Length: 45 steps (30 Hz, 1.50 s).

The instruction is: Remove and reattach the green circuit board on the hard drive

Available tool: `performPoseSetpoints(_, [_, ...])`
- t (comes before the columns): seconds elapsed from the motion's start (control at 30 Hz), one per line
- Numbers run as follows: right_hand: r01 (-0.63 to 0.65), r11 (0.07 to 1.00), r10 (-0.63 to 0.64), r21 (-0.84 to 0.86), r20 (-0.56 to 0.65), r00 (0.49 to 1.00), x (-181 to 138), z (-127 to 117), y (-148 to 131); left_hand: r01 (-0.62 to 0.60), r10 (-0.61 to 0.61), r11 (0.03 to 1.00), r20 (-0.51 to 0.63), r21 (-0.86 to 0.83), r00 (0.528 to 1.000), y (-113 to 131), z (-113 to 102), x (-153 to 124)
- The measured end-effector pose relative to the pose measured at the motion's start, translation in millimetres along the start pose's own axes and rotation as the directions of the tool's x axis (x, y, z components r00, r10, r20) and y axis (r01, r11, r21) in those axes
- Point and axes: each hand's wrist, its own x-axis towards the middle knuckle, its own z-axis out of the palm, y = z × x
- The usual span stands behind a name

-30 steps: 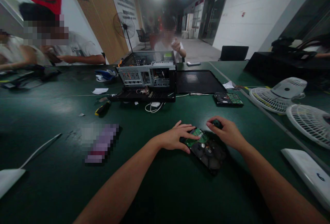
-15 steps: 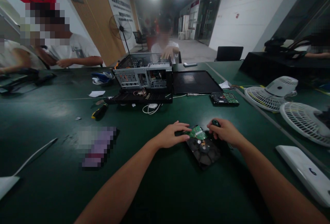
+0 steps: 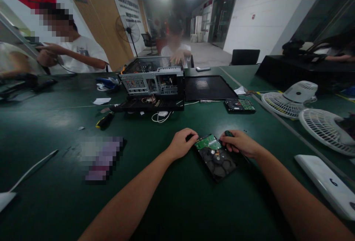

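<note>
Hard drive (image 3: 217,157): on desk (image 3: 177,200), well short of far edge, between both hands; long axis slanting away from that edge, rightward. Left hand (image 3: 180,144): fingertips together at drive's far-left corner. Right hand (image 3: 240,143): clamped on green-handled tool (image 3: 229,133), beside long side.

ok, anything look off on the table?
Yes, mildly: a white fan head lies grille-down on the right, no stand visible; fans normally stand upright. The computer case is open, loose wires showing on its near side. The nearest hard drive shows no obvious damage.
</note>
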Motion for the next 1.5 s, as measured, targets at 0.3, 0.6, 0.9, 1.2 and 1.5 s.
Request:
performPoseSetpoints(0.3, [0.019,0.996,-0.015,-0.087,0.038,0.999,-1.8,5.8,-0.9,-0.021,0.011,0.993,0.085,0.116,0.996,1.4,2.2,-0.3])
performPoseSetpoints(0.6, [0.035,0.993,-0.038,-0.109,-0.022,0.999,1.1,11.2,2.3,-0.021,0.007,0.988,0.088,0.154,0.996,5.1,4.3,-2.3])
performPoseSetpoints(0.9, [0.037,0.994,-0.04,-0.107,-0.029,0.999,2.1,12.2,3.7,-0.036,0.023,0.987,0.082,0.157,0.996,2.1,6.2,-2.5])
performPoseSetpoints(1.2, [0.027,0.994,-0.033,-0.106,-0.05,0.998,3.7,14.8,4.0,-0.026,0.014,0.99,0.089,0.136,0.996,1.7,3.8,-1.6])
performPoseSetpoints(1.5, [0.077,0.997,-0.075,0.005,-0.143,0.987,2.8,24.8,-1.8,-0.019,0.01,0.986,0.054,0.167,0.998,-3.4,4.5,-0.1])
